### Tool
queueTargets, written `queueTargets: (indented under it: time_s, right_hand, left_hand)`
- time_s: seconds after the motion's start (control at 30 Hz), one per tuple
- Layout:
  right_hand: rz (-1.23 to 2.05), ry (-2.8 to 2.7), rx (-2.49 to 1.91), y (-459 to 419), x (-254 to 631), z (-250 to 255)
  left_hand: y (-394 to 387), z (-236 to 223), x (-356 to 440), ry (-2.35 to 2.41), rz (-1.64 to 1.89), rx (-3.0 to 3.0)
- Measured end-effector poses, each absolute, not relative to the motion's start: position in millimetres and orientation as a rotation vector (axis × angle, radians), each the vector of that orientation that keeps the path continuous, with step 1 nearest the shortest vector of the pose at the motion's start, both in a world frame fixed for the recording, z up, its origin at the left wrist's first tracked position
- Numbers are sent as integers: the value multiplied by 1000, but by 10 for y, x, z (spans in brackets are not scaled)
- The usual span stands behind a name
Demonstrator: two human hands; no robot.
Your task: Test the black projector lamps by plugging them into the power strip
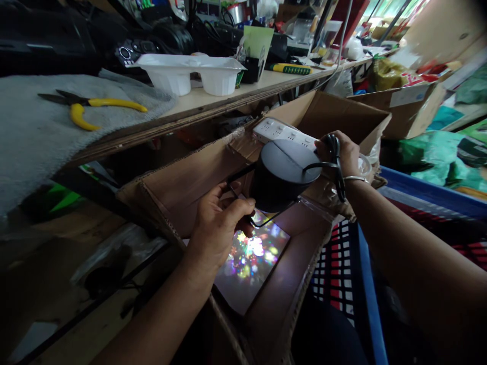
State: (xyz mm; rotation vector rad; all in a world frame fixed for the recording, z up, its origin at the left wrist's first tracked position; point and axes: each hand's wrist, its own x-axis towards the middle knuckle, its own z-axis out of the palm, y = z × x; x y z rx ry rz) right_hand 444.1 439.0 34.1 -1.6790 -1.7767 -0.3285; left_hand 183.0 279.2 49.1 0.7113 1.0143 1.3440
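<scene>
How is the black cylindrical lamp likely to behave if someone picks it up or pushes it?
The lamp looks stiff, and its rounded shape could roll, though the thin bracket in the left hand might check that. It appears smooth, so may be somewhat slippery. The looped cable at the right hand looks flexible and would probably trail or tug.

Box [279, 304], lower centre: is leaving hand room. Black lamp [279, 182], centre: is blocking. Power strip [277, 132], upper centre: is obstructing.
</scene>
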Motion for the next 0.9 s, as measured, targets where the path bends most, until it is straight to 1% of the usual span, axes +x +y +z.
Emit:
queueTargets:
  time_s: [0.17,0.9]
  right_hand:
    - [-337,-1792,-1636,4393,4462,328]
    - [-312,-1745,-1705,4362,4417,371]
  left_hand:
    - [2794,483,1832,1015,1346,719]
    - [2788,475,1824,988,1352,761]
